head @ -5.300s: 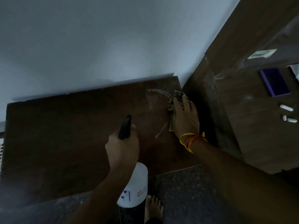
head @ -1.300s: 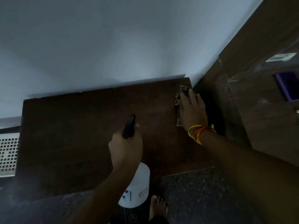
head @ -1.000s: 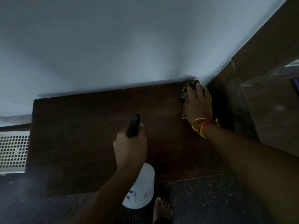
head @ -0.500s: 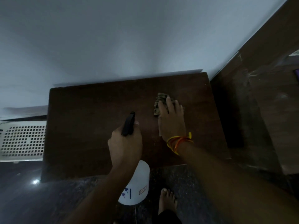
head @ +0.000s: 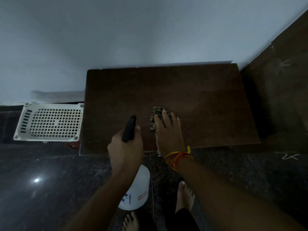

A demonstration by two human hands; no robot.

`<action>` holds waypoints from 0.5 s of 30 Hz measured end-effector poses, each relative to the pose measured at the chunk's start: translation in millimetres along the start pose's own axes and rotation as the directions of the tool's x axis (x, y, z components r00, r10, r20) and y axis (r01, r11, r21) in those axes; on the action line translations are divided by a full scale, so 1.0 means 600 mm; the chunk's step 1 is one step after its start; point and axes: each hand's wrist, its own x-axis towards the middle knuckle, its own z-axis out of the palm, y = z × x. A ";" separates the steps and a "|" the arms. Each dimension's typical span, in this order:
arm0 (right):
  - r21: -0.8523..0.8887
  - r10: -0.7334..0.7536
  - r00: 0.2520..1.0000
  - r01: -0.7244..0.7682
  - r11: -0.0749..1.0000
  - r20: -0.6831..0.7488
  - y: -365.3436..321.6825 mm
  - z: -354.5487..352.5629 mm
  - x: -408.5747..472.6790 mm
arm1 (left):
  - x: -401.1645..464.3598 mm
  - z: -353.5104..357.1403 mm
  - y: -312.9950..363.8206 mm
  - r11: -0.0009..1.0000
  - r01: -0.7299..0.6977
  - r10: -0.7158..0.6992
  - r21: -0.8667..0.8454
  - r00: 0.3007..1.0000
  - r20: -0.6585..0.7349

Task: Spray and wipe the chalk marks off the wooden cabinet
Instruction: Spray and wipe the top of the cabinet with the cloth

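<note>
A white perforated basket sits left of the wooden cabinet. The left hand grips the spray bottle, nozzle forward; just right, the flat right hand presses the cloth mid-top, unwiped wood stretching rightward.

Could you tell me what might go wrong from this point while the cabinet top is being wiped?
The left hand holds the spray bottle out past the cabinet front edge, above the bare feet; a slip could drop it on them. The right hand presses a small cloth flat, so it may smear residue rather than lift it. Chalk marks low on the dark panel at right could be missed.
</note>
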 end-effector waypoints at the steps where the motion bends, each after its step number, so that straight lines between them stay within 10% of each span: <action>1: 0.007 -0.006 1.000 0.006 1.000 0.009 -0.010 0.004 -0.006 | -0.002 -0.008 -0.010 1.000 -0.006 0.006 -0.003 1.000 0.003; 15: 0.001 -0.100 0.995 0.100 0.995 0.011 -0.150 0.050 -0.034 | -0.003 -0.120 -0.121 0.999 -0.029 0.028 -0.018 0.998 -0.060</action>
